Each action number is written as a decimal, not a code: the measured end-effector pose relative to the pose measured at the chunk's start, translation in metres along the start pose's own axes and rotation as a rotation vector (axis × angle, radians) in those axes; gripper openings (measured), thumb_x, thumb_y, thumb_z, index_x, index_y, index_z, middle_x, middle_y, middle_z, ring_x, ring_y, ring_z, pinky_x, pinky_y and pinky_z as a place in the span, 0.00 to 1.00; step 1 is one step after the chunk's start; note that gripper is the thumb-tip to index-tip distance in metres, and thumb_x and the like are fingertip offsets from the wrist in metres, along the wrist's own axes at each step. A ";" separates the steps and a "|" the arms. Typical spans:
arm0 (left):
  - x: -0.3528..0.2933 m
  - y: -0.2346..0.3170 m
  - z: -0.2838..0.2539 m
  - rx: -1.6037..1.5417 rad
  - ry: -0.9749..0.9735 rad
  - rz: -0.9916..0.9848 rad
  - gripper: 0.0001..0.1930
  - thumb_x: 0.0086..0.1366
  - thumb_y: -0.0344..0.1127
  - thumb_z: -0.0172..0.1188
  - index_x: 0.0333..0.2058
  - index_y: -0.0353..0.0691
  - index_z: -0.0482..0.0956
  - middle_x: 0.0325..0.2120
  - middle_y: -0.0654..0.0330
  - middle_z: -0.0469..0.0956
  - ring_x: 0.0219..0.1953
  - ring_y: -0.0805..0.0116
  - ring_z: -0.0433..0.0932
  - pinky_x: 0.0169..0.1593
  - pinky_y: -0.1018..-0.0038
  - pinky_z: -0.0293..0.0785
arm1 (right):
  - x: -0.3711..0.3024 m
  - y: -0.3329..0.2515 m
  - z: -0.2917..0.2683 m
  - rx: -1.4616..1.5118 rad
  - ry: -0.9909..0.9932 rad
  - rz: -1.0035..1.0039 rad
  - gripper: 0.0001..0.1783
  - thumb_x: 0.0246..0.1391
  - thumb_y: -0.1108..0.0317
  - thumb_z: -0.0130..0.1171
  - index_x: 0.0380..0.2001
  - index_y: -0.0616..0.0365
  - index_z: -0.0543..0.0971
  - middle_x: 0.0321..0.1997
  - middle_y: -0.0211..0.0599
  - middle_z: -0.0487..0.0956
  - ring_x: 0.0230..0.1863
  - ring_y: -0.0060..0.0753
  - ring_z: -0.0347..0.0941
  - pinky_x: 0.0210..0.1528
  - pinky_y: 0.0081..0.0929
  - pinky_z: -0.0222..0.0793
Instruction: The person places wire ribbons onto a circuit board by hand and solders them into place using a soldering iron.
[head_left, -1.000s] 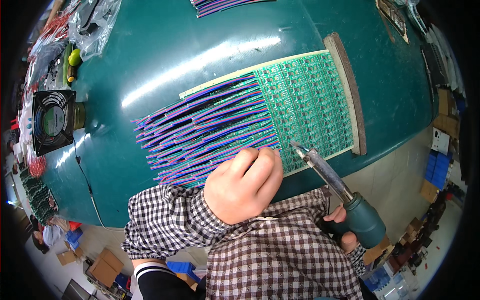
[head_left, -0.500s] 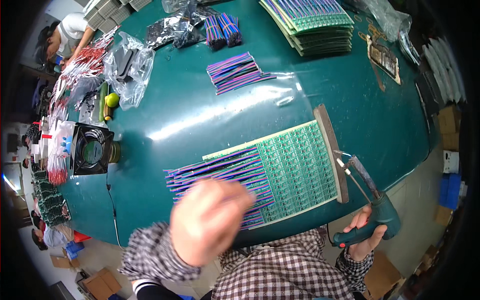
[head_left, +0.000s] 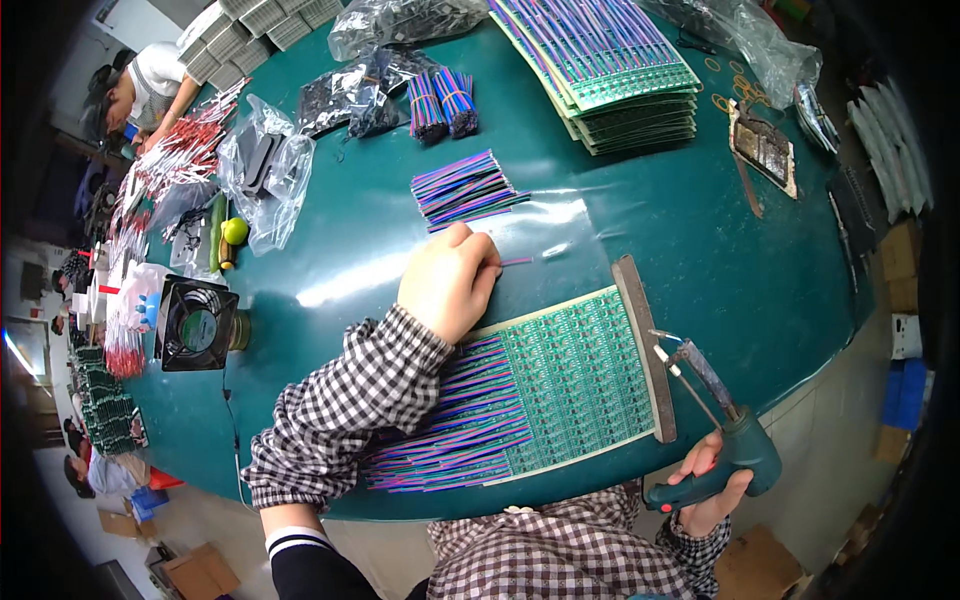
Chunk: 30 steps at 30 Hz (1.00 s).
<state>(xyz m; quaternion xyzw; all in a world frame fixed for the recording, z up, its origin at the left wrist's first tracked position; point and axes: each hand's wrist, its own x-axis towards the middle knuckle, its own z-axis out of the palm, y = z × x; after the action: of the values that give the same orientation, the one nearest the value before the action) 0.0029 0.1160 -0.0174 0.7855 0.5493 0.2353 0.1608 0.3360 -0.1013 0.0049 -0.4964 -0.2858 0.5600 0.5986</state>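
My left hand [head_left: 450, 280] is closed in a pinch just beyond the far edge of the green circuit board panel [head_left: 580, 375]. From its fingertips sticks out a thin pinkish wire [head_left: 517, 261]. A loose bundle of blue, pink and black wires [head_left: 465, 190] lies a little farther off. Rows of similar wires [head_left: 450, 430] extend from the panel's left part, some covered by my sleeve. My right hand [head_left: 707, 490] grips the handle of a green soldering gun [head_left: 745, 455] at the table's near right edge. Its metal tip points toward a grey bar [head_left: 645, 350] along the panel's right side.
Tall stacked panels with wires [head_left: 620, 80] stand at the back. A small black fan [head_left: 197, 322] sits at left, near plastic bags [head_left: 268, 165] and a yellow-green ball [head_left: 235, 231]. Banded wire bundles [head_left: 440, 105] lie farther back; a solder-stained tray [head_left: 765, 150] is at right. Another person [head_left: 155, 90] works far left.
My left hand has moved away from over the panel's wires to beside the loose bundle, and now a wire shows at its fingertips. My right hand still holds the soldering gun.
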 end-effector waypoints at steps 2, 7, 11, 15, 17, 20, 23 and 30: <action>0.004 0.005 -0.008 -0.064 -0.017 -0.052 0.06 0.58 0.28 0.68 0.33 0.38 0.78 0.29 0.58 0.75 0.29 0.61 0.79 0.35 0.70 0.77 | 0.005 -0.002 0.005 -0.024 0.047 -0.002 0.48 0.57 0.28 0.57 0.55 0.70 0.69 0.30 0.32 0.73 0.30 0.30 0.74 0.31 0.30 0.82; 0.015 -0.010 -0.008 -0.074 -0.137 0.116 0.07 0.56 0.31 0.69 0.33 0.41 0.80 0.32 0.55 0.77 0.40 0.54 0.77 0.47 0.62 0.75 | 0.002 0.022 -0.018 0.098 -0.025 -0.052 0.44 0.63 0.33 0.52 0.53 0.71 0.68 0.31 0.32 0.71 0.31 0.30 0.73 0.28 0.29 0.79; 0.009 -0.014 0.005 -0.157 -0.209 0.132 0.07 0.58 0.31 0.68 0.33 0.40 0.80 0.35 0.54 0.75 0.43 0.52 0.76 0.49 0.61 0.74 | -0.003 0.000 -0.002 0.088 -0.068 0.102 0.41 0.63 0.38 0.55 0.59 0.69 0.67 0.39 0.39 0.77 0.39 0.33 0.74 0.39 0.33 0.76; -0.005 -0.004 0.002 -0.159 -0.126 0.186 0.07 0.60 0.31 0.66 0.35 0.39 0.77 0.34 0.54 0.76 0.42 0.52 0.77 0.46 0.61 0.75 | -0.019 -0.006 -0.001 -0.020 0.004 0.086 0.43 0.63 0.37 0.55 0.59 0.70 0.66 0.39 0.39 0.77 0.37 0.33 0.74 0.38 0.32 0.77; -0.009 -0.009 0.002 -0.181 -0.057 0.202 0.07 0.61 0.30 0.65 0.36 0.38 0.76 0.32 0.52 0.77 0.38 0.50 0.78 0.43 0.60 0.75 | -0.022 -0.005 -0.004 -0.033 -0.013 0.095 0.44 0.63 0.36 0.55 0.60 0.70 0.66 0.39 0.39 0.78 0.38 0.33 0.75 0.39 0.32 0.77; -0.002 -0.012 -0.009 -0.163 0.081 0.195 0.08 0.61 0.28 0.65 0.38 0.36 0.78 0.32 0.50 0.80 0.36 0.52 0.82 0.41 0.62 0.78 | -0.014 0.007 0.000 -0.027 -0.009 0.038 0.43 0.64 0.35 0.53 0.58 0.70 0.67 0.35 0.37 0.75 0.35 0.32 0.74 0.35 0.31 0.78; -0.003 -0.005 -0.037 -0.589 0.077 -0.055 0.08 0.66 0.26 0.63 0.43 0.33 0.80 0.33 0.56 0.83 0.38 0.65 0.85 0.43 0.69 0.82 | -0.019 0.008 0.001 0.013 -0.021 -0.075 0.42 0.65 0.35 0.52 0.53 0.72 0.68 0.30 0.32 0.71 0.29 0.31 0.73 0.28 0.29 0.78; -0.036 0.025 -0.076 -1.067 -0.153 -0.380 0.09 0.70 0.28 0.62 0.47 0.33 0.80 0.36 0.61 0.83 0.36 0.77 0.82 0.42 0.79 0.80 | -0.028 0.010 0.001 -0.055 -0.004 -0.058 0.41 0.67 0.33 0.47 0.53 0.68 0.69 0.30 0.31 0.71 0.31 0.26 0.73 0.28 0.24 0.80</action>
<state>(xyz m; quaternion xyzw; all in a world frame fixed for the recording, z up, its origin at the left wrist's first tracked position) -0.0298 0.0729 0.0520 0.4980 0.4727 0.3895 0.6139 0.3251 -0.1291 0.0021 -0.5031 -0.3166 0.5353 0.6001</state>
